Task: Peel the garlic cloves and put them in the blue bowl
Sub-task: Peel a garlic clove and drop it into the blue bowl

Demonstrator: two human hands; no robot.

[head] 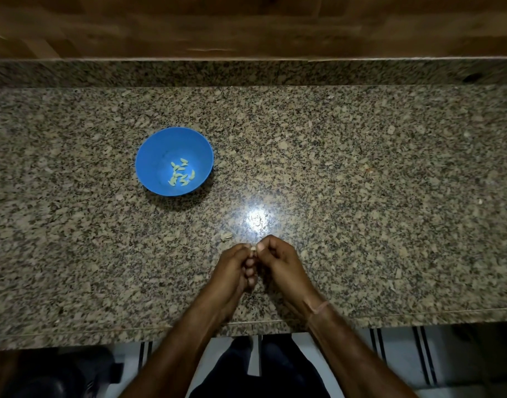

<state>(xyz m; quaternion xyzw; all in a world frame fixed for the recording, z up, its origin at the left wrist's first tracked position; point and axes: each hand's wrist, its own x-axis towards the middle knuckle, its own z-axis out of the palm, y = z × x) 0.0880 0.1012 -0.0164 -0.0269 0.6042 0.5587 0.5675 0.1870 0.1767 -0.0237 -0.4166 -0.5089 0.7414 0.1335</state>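
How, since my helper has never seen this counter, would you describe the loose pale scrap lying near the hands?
On the speckled granite counter, look just beyond the left hand, left of the bright glare. The pale scrap lies there alone on bare stone, unlike the cloves in the blue bowl.

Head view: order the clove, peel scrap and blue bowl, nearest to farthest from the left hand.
1. Clove, pinched by the left hand.
2. Peel scrap, on the counter just beyond that hand.
3. Blue bowl, farther back, to the left.
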